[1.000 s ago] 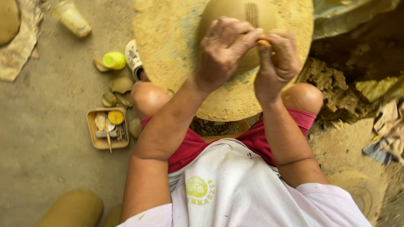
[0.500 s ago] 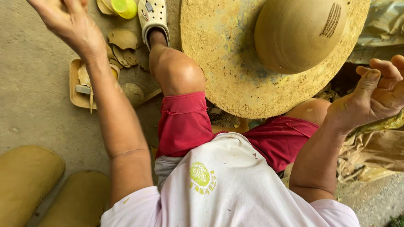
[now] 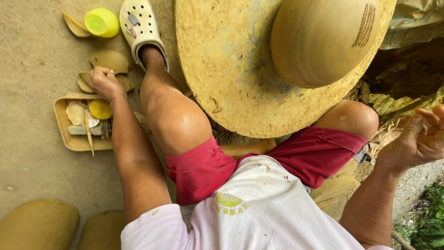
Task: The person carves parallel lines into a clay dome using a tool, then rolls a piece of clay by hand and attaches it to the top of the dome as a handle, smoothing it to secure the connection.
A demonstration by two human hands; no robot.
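Observation:
A round tan clay pot with a patch of scored lines sits on a wide clay-crusted disc between my knees. My left hand is down on the ground at the far edge of a small wooden tray, its fingers curled shut; I cannot see anything inside them. The tray holds shell-like scrapers, a yellow round piece and a thin stick. My right hand hangs in the air off to the right of my knee, away from the pot, fingers loosely curled and apart with nothing seen in it.
A yellow-green cup and dry leaf-like shards lie beyond the tray. My left foot wears a white clog. Two rounded clay pieces sit at the bottom left. Crumpled sheeting and green plants are on the right.
Both hands left the pot. My left hand swung out left and came down to the tray; my right hand drew back to the right side.

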